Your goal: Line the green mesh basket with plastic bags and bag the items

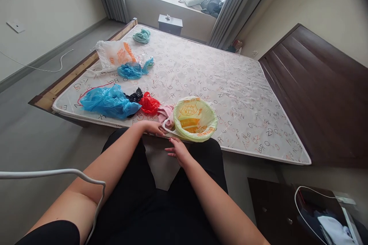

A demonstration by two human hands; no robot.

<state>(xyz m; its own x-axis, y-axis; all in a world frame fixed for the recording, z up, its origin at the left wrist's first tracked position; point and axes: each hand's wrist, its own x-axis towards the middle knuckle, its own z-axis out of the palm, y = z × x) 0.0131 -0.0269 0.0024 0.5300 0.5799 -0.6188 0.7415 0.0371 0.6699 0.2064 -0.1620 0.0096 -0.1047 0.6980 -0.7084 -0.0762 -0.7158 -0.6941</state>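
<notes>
Head view first: where is the yellowish bag (211, 116)?

On the near edge of the mattress (186, 69), its round mouth open upward. Plastic covers whatever keeps it in that shape (I can't make out what lies beneath).

And the grip?

Left hand (153, 127): fingertips at the bag's white handle loop (169, 131), but I cannot tell whether they are closed on it. Right hand (178, 150): released, fingers spread, just beside the loop.

What else is partly hidden?

Pink cloth (165, 111), behind the loop and bag. Black bag (135, 95), showing only between the blue bag (106, 101) and the red bag (149, 103).

Anything cut off?

White cable (51, 174), passing in front of the left arm and leaving at the frame's edge. Low on the right, a dark cabinet (267, 206) carries a white cloth (333, 227), cropped at the bottom; the items around it are too dim to name.
</notes>
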